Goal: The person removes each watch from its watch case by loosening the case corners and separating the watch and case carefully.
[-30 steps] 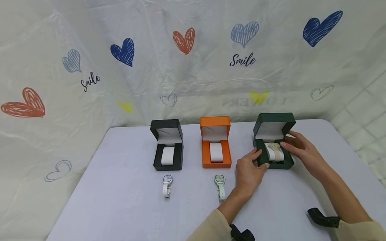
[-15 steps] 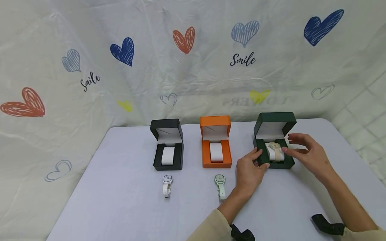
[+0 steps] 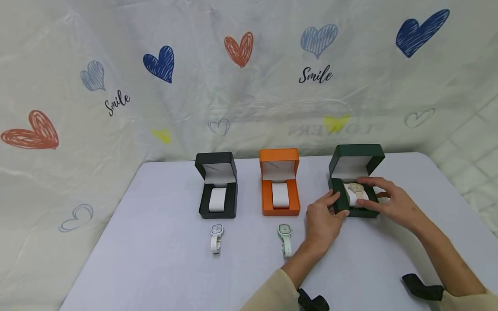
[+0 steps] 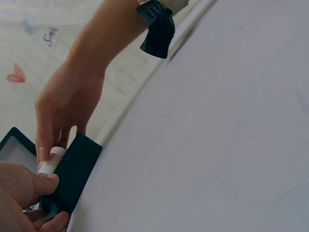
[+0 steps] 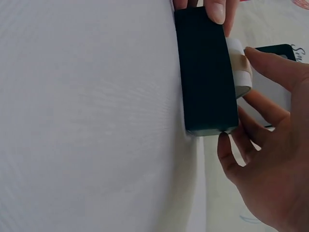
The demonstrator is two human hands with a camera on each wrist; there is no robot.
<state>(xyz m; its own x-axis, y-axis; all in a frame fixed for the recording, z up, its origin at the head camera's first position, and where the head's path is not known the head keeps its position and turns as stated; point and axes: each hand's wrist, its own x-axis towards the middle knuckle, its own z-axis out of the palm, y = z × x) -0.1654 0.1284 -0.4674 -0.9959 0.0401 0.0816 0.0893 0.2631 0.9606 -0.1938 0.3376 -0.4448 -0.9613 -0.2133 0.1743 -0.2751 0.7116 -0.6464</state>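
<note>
A dark green watch box (image 3: pixel 359 150) stands with its lid raised at the right of the table. Inside, a beige-strapped watch (image 3: pixel 356 188) is wrapped around a white cushion (image 5: pixel 244 82). My left hand (image 3: pixel 324 222) grips the box's left front side, thumb at the front. With thumb and fingers around the watch, my right hand (image 3: pixel 398 207) pinches it on its cushion; in the right wrist view the thumb (image 5: pixel 270 65) lies on the strap (image 5: pixel 239 63). The other fingers of that hand are beside the box's right end, partly hidden.
To the left stand an orange watch box (image 3: pixel 266 198) and a black watch box (image 3: pixel 230 201), both with lids raised and white cushions inside. In front of them lie a pale green watch (image 3: pixel 285 237) and a white watch (image 3: pixel 216 237). A heart-printed curtain (image 3: pixel 249 95) hangs behind the table.
My right hand lifted slightly away from the box's right side, then came back left, its fingers now over the watch and cushion. The left hand has kept its grip on the box.
</note>
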